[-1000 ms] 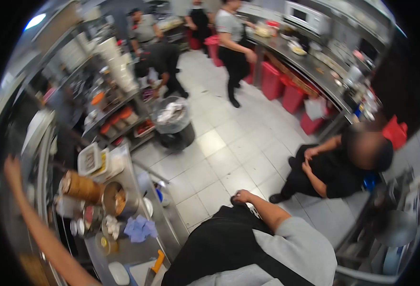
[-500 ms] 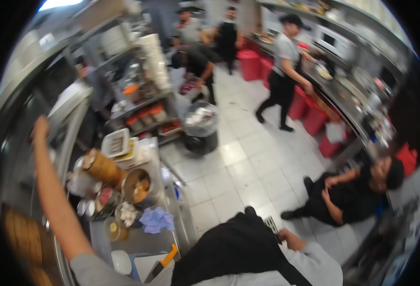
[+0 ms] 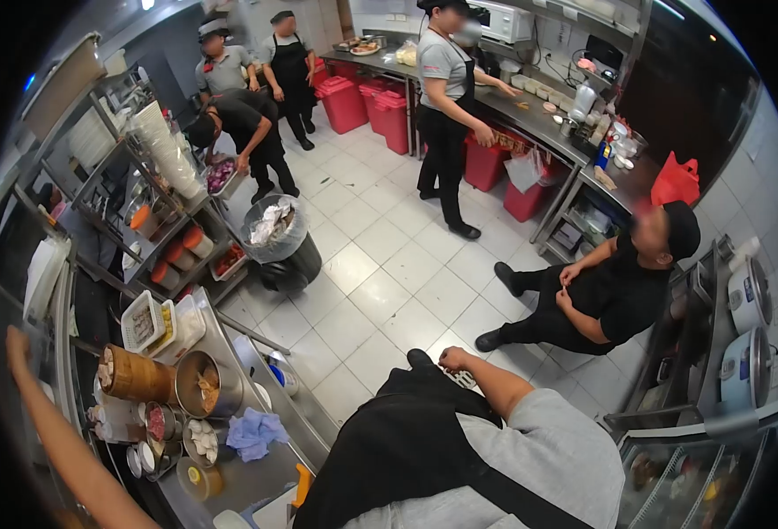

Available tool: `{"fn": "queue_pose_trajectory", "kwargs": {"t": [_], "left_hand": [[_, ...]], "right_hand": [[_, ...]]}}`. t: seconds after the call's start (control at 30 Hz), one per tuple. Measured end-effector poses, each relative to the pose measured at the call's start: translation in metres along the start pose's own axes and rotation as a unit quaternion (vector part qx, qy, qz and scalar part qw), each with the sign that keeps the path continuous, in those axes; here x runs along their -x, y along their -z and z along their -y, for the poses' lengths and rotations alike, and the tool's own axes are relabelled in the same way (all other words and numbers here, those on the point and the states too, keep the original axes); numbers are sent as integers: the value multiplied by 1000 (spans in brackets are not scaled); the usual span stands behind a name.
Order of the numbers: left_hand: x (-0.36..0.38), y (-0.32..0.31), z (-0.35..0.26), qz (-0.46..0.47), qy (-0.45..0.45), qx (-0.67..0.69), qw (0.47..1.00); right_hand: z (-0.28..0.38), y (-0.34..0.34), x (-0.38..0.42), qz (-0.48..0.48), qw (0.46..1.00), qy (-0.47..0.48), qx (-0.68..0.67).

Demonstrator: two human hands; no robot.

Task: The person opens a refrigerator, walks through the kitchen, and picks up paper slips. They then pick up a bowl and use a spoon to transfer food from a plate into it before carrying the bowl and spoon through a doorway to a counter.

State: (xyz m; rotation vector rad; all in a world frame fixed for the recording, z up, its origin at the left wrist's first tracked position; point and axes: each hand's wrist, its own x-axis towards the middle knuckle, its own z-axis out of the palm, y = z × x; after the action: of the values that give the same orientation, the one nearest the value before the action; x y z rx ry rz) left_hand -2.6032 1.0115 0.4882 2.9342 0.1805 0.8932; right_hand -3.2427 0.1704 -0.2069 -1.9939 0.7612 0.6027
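Note:
My left hand is stretched out to the far left, up beside the metal shelving; its fingers are smeared and partly lost at the dark edge. My right hand is in front of my black apron, fingers curled in, and what they hold, if anything, is hidden. A white slotted grate shows just below it. Between my arms, the steel counter bears a bamboo steamer, a steel pot, a crumpled blue cloth and a knife with an orange handle.
A person in black stands at right, near rice cookers. Another in a grey shirt works at the far counter, above red bins. A lined trash bin stands beyond my counter. Further people are at the back left.
My view has swung right, bringing rice cookers and a glass-topped case into sight. My left hand now appears lower and nearer the left edge. The person in grey has an arm reaching over the far counter.

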Motion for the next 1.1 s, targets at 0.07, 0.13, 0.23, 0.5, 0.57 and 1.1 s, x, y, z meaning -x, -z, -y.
{"fn": "queue_pose_trajectory", "kwargs": {"t": [0.07,0.13,0.23,0.5,0.57,1.1], "left_hand": [[0,1,-3,3,0,-2,1000],[7,3,-12,-11,-3,-7,1000],[26,16,-25,-51,-18,-31,998],[154,145,-174,-313,-122,9,942],[209,183,-226,-373,-160,60,912],[492,196,-465,-326,-564,407,640]], "right_hand": [[-11,4,8,15,999,-36,-27],[-47,-5,3,-4,985,124,118],[-88,-23,11,6,985,113,132],[-141,-40,32,64,983,-33,169],[-139,-22,41,86,928,96,348],[-148,56,12,-1,981,64,182]]}}
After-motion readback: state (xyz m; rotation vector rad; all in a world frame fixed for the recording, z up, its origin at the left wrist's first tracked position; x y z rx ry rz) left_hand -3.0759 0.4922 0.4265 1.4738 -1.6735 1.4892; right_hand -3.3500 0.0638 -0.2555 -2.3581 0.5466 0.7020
